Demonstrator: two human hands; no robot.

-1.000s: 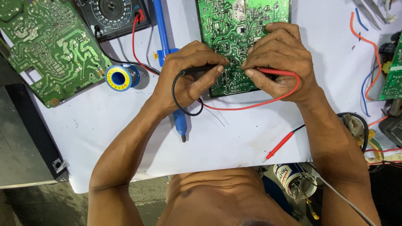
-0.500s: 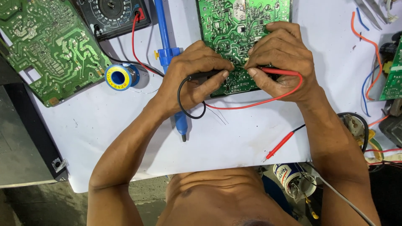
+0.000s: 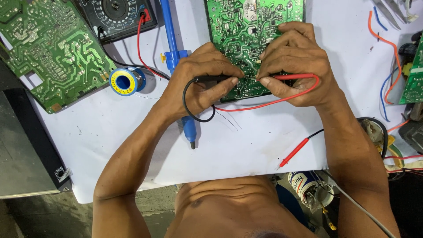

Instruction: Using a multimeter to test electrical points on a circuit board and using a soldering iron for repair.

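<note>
Green circuit board, solder side up, lies on the white sheet at top centre of the head view, its long axis running away from the person and its near edge under both hands. Left hand comes in from the lower left, forearm angled up toward the board; thumb and forefinger pinch the black probe, which lies roughly level and points right, its tip at the board's lower part. Its black lead loops down below the palm. Right hand comes in from the lower right, wrist bent, fingers curled over the board; thumb and forefinger pinch the red probe, pointing left toward the black one. Red lead bows out right, then sweeps back left beneath the hands. The two probe tips sit close together, near the board's lower middle; exact contact points are hidden by fingertips. Both hands are about equally near the board, both resting on it. A blue desoldering pump lies just beside the left hand, partly under it, long axis roughly parallel to the board's. Analog multimeter at top left, well apart. Solder reel near the left wrist. Second green board far left. A spare red probe lies loose near the right forearm.
</note>
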